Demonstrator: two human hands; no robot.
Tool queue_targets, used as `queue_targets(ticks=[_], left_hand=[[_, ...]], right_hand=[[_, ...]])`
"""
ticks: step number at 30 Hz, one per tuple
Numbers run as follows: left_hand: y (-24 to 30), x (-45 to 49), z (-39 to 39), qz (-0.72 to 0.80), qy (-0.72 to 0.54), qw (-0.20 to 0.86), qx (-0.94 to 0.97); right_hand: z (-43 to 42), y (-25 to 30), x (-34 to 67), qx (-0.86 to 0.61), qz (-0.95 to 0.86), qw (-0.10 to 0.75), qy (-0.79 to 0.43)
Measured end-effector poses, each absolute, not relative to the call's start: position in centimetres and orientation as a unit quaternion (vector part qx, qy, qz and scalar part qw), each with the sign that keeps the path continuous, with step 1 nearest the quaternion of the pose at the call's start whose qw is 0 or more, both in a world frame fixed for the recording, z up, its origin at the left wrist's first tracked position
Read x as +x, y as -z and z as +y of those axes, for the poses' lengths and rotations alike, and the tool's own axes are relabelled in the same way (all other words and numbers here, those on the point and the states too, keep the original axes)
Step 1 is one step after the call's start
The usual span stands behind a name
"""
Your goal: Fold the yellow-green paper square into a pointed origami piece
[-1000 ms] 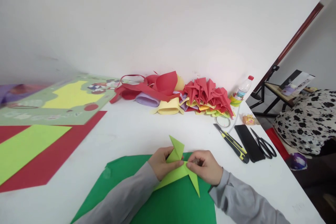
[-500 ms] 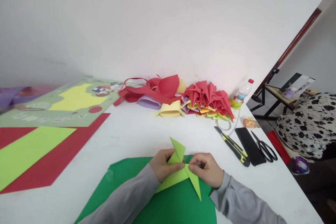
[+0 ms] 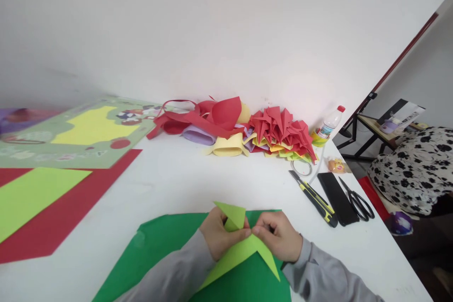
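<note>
A folded piece of lime-green paper [image 3: 235, 253] with several pointed flaps is held above a dark green sheet [image 3: 159, 240]. My left hand [image 3: 221, 234] grips its left side, thumb in front, and one pointed flap sticks up above the fingers. My right hand [image 3: 278, 236] pinches the paper near its middle, fingertips touching or almost touching the left thumb. Below the right fingers a narrow point slants down to the right. The hands hide the folds where they meet.
Along the wall lie red folded paper stars [image 3: 278, 125] and curled red paper [image 3: 208, 118]. To the right are a box cutter [image 3: 313, 197], a black case [image 3: 337, 198], scissors [image 3: 357, 200] and a bottle [image 3: 329, 125]. Red and lime sheets [image 3: 71, 217] lie left, beside a pale green board [image 3: 109, 155].
The upper flap has tipped to the left and sits lower. The lower right point has swung outward to the right. Both hands have moved slightly closer together, still on the paper.
</note>
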State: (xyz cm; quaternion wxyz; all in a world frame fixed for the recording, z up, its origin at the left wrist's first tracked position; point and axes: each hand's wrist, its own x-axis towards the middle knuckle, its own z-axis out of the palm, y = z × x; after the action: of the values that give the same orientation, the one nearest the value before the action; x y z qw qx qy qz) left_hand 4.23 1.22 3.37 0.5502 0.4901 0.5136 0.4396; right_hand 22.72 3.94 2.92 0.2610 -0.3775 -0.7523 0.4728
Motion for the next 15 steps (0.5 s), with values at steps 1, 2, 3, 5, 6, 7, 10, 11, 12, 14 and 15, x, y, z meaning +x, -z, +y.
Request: queue_targets(ticks=[1, 2, 3, 5, 6, 7, 10, 11, 12, 14, 15], left_hand=[[-3.43, 4.2, 1.24, 0.513, -0.442, 0.55, 0.489], [-3.46, 4.19, 1.25, 0.513, -0.445, 0.55, 0.487], [-3.47, 4.19, 1.24, 0.513, -0.447, 0.55, 0.484], [-3.43, 4.27, 1.18, 0.516, -0.45, 0.55, 0.479], [-3.39, 4.35, 1.13, 0.518, -0.45, 0.551, 0.475], [-3.36, 4.44, 1.08, 0.519, -0.451, 0.553, 0.472], [-3.43, 4.76, 1.0, 0.518, -0.452, 0.559, 0.463], [-3.53, 4.85, 0.99, 0.518, -0.452, 0.561, 0.461], [-3.64, 4.92, 0.98, 0.518, -0.453, 0.562, 0.459], [-3.88, 5.01, 0.96, 0.52, -0.455, 0.564, 0.453], [-3.95, 5.04, 0.93, 0.521, -0.454, 0.565, 0.45]], right_hand=[[3.97, -2.91, 22.86, -0.378, -0.749, 0.262, -0.476], [4.01, -2.91, 23.0, -0.377, -0.746, 0.261, -0.483], [4.05, -2.92, 23.12, -0.374, -0.743, 0.259, -0.492], [4.1, -2.97, 23.29, -0.369, -0.737, 0.256, -0.506], [4.11, -3.01, 23.33, -0.368, -0.734, 0.258, -0.509], [4.12, -3.05, 23.34, -0.368, -0.732, 0.264, -0.509], [4.07, -3.15, 23.37, -0.365, -0.73, 0.28, -0.506], [4.04, -3.18, 23.39, -0.363, -0.73, 0.282, -0.505], [4.01, -3.2, 23.43, -0.363, -0.731, 0.283, -0.504], [3.93, -3.2, 23.52, -0.361, -0.734, 0.281, -0.503], [3.88, -3.17, 23.56, -0.358, -0.736, 0.28, -0.502]])
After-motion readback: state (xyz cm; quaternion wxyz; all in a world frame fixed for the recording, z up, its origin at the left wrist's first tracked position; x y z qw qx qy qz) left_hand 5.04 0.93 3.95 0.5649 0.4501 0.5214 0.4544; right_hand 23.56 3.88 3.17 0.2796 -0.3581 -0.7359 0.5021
